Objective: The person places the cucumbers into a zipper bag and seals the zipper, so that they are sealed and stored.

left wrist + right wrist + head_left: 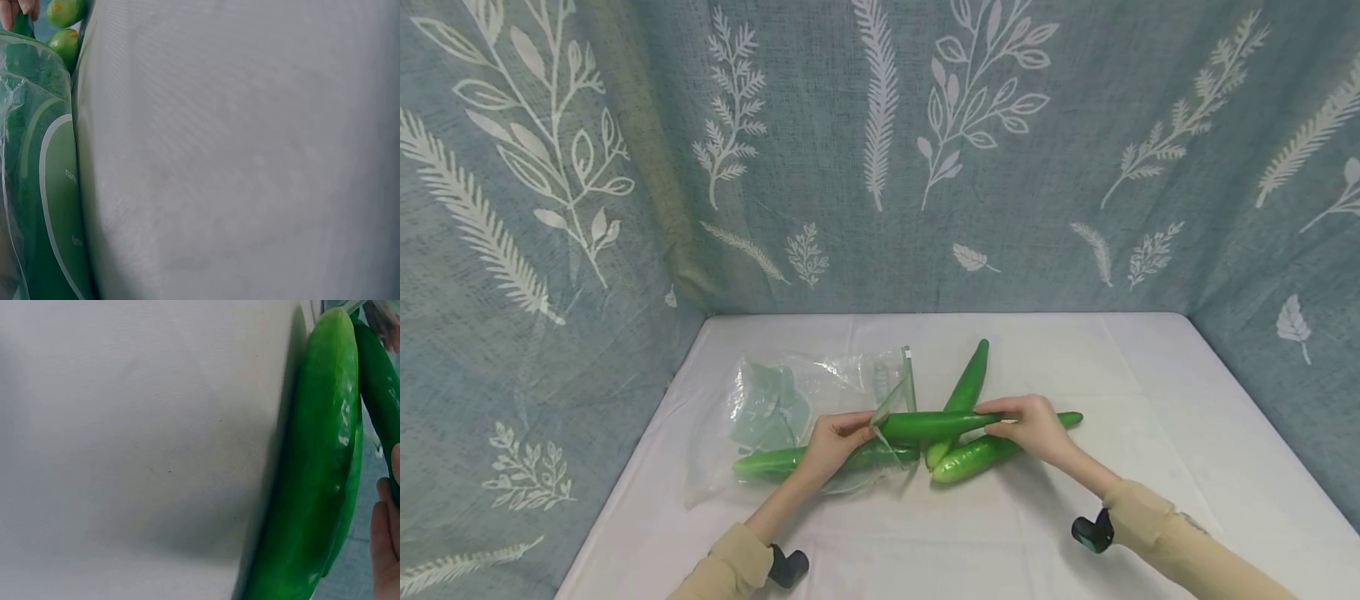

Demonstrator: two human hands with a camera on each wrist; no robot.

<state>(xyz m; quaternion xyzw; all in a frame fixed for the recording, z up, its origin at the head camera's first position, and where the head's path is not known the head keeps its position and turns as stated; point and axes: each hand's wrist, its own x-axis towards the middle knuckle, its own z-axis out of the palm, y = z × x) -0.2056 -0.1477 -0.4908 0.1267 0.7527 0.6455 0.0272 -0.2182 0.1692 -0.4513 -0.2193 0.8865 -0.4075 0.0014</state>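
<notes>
Blue-green fabric curtains (970,167) printed with white leaves and sprigs are hanging behind and beside a white cloth-covered table (1150,375).

Bag, one: clear plastic bag with pale green printing (835,367), lying left of centre, its mouth facing right. Its lettering is showing only partly in the left wrist view.

Cucumber, bagged: long green cucumber with a paler end (771,462), resting lengthwise inside the bag, on the side nearer the person.

Cucumber, held: smooth dark green cucumber (936,426), lying level across the bag's mouth, its left end sitting just inside the plastic.

Cucumbers, loose, two: slim green cucumber (967,387), pointing away from the person and passing beneath the held one; glossy bright green cucumber (973,460), slanting to the right on the cloth. Their left ends are lying close together; whether they are touching cannot be told.

Right hand (1028,423): thumb and fingers are pinching the held cucumber's right end.

Left hand (830,447): thumb and fingers are pinching the bag's edge at its mouth.

Beige sleeves (1172,533) are covering both forearms; black wrist devices (1093,530) are sitting at the cuffs.
</notes>
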